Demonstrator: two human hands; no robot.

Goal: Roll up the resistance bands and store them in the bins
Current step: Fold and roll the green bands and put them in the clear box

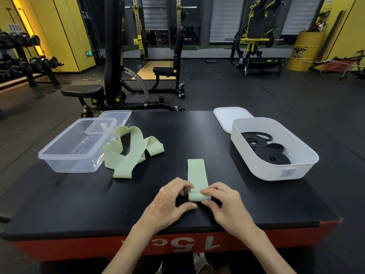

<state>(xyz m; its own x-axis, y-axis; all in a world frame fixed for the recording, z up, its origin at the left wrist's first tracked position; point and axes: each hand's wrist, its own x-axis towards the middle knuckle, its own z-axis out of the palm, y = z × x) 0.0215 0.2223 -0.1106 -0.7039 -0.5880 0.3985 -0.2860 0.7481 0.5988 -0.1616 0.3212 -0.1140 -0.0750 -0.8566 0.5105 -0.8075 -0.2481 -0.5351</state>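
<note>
Head view: the near end of a flat green band (196,176) is being pinched from both sides by the left hand (171,201) and the right hand (224,204). Both are being held low over the near middle of the black table top (79,200), with the forearms reaching in from the near edge. The left fingers are being curled against the band's left edge, with the thumb lying along its near end. The right fingers are being pressed over the folded end from the right, with the thumb tucked at its near side. The rest of this band is being left stretched straight toward the far side. A second, tangled green band (131,153) is being left loose to the left, just beside a clear bin (69,164), whose clear lid (116,115) is being leaned against its far corner. On the right, coiled black bands (271,157) are being kept in a white bin (262,167), with a white lid (227,115) lying behind it. A red side (59,247) with white numerals is being shown under the table top. Beyond, a weight bench (83,90), a dumbbell rack (21,62) and a yellow drum (304,54) are being kept on the dark gym floor.
</note>
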